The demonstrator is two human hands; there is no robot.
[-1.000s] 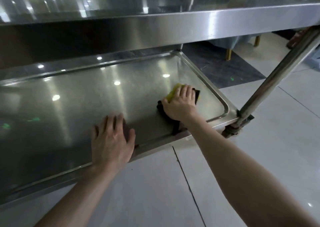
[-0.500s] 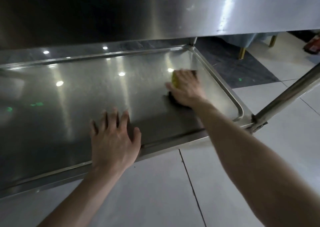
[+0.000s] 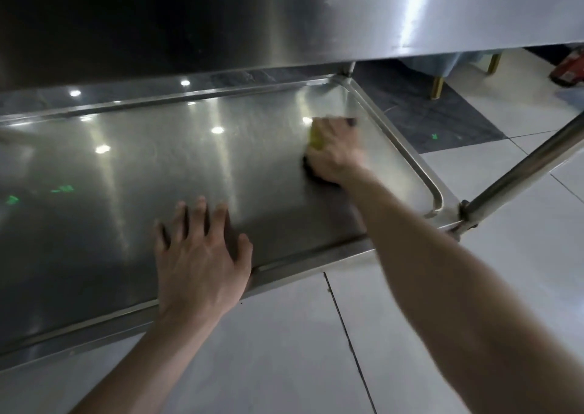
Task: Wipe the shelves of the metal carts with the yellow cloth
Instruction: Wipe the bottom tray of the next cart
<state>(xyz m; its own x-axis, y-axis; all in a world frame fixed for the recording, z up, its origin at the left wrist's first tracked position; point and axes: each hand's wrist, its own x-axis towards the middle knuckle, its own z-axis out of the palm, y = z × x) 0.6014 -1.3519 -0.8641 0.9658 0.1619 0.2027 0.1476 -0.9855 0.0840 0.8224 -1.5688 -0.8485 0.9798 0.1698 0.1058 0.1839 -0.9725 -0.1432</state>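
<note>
The right hand (image 3: pixel 335 151) has slid the yellow cloth (image 3: pixel 316 137) away from the front edge of the cart's lower shelf (image 3: pixel 142 176), toward its far right corner. Blurred by motion, the hand presses the cloth down with fingers laid over it rather than clenched. The left hand (image 3: pixel 199 255) rests flat, fingers spread and grasping nothing, at the shelf's front edge. Ceiling lights glint on the steel beneath the upper shelf (image 3: pixel 347 18). A cart leg (image 3: pixel 521 173) slants over the pale tiled floor (image 3: pixel 284 334)
</note>
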